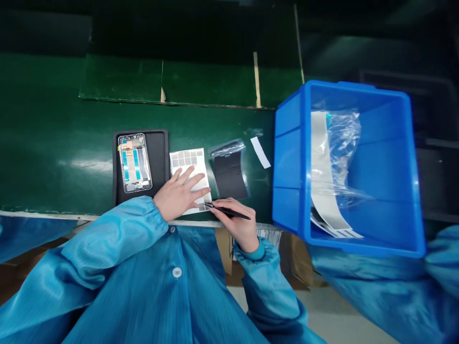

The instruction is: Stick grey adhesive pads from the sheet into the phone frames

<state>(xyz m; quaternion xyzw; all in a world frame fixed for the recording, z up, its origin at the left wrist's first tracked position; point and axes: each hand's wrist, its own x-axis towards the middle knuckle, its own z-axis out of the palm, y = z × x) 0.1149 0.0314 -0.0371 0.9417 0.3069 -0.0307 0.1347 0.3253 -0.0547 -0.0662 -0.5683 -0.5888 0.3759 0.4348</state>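
Right hand (239,224) pinches tweezers (226,210), tip touching sticker sheet (189,165); left hand (179,193) flat on it.

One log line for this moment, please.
left hand: flat on sticker sheet | right hand: holds tweezers, tip at sheet's lower corner | phone frame: in black tray | blue bin: far right

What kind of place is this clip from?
Probably a phone assembly line bench: an opened phone on a black tray, a sheet of grey stickers under the left hand, tweezers in the right hand.
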